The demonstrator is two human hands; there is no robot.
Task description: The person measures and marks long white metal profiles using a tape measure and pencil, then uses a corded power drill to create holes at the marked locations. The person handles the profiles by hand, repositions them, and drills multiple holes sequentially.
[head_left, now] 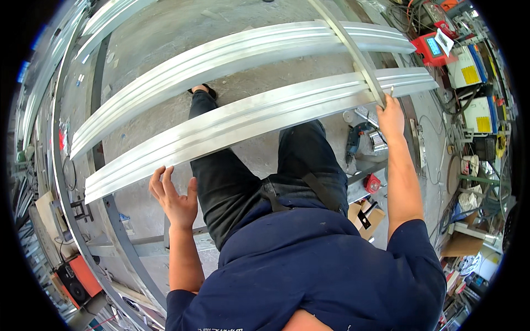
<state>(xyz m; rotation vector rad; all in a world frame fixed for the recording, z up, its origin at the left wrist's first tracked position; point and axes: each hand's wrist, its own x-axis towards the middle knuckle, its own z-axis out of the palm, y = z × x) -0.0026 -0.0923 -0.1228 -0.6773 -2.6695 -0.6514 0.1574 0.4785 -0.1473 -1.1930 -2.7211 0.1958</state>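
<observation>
Two long silver aluminium profiles with ridged faces lie side by side across the view: the near profile (237, 121) and the far profile (221, 52). A narrow straight metal bar (356, 52) rests crosswise over both near their right ends. My right hand (391, 118) is closed on the near end of that bar, and a small pointed tip, perhaps a pencil, sticks up from the fingers. My left hand (175, 196) is just below the near profile's lower edge, fingers apart and slightly bent, holding nothing. Whether its fingertips touch the profile I cannot tell.
Grey metal rails (124, 243) support the profiles at the left. A power drill (353, 143) and a red tape measure (372, 183) lie right of my legs, by an open cardboard box (372, 220). A red machine with a screen (433, 49) stands at the far right.
</observation>
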